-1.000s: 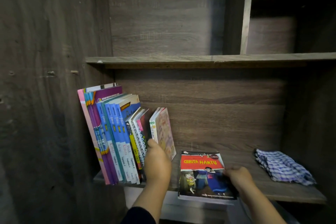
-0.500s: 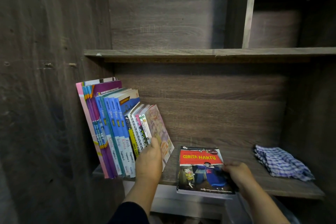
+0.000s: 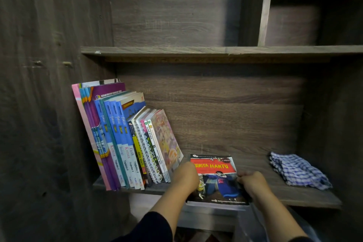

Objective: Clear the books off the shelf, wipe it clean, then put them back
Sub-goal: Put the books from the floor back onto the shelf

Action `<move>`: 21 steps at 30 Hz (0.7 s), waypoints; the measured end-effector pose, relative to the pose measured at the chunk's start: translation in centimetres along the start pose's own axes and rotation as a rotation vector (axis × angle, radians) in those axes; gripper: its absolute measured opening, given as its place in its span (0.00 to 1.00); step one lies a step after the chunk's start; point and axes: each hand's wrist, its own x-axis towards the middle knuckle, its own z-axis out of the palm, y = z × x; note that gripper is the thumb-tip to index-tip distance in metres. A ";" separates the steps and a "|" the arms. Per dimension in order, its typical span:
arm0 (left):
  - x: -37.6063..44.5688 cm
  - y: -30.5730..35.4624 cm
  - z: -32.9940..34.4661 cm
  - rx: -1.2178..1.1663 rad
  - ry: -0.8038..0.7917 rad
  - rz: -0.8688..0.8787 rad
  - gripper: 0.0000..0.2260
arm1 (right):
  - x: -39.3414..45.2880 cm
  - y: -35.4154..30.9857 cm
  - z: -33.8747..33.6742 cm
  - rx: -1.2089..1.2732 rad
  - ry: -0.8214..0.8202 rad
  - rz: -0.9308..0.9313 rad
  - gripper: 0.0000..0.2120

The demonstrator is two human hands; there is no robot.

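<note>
Your left hand [image 3: 185,176] is resting on the left edge of the red-covered book [image 3: 216,179], which is lying flat at the near edge of the shelf [image 3: 306,198]; its finger position cannot be determined; your right hand [image 3: 252,182] is gripping the book's right edge, fingers curled; the row of books [image 3: 125,139] is leaning at the left end; the checked cloth [image 3: 298,171] is lying at the right.
</note>
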 end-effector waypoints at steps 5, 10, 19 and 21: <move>1.1 -0.4 -0.2 -0.365 -0.004 -0.129 0.09 | 0.3 0.2 0.2 -0.017 0.038 0.006 0.12; 0.6 -0.8 -1.1 -0.889 -0.246 -0.280 0.06 | 0.5 0.2 0.1 0.018 0.039 0.011 0.13; 0.0 0.0 -2.8 -0.771 -0.196 -0.076 0.04 | 0.9 0.1 0.0 0.032 0.023 0.014 0.12; 0.3 0.3 -3.6 -0.808 -0.028 -0.013 0.02 | 0.9 0.0 -0.1 0.020 0.030 -0.001 0.13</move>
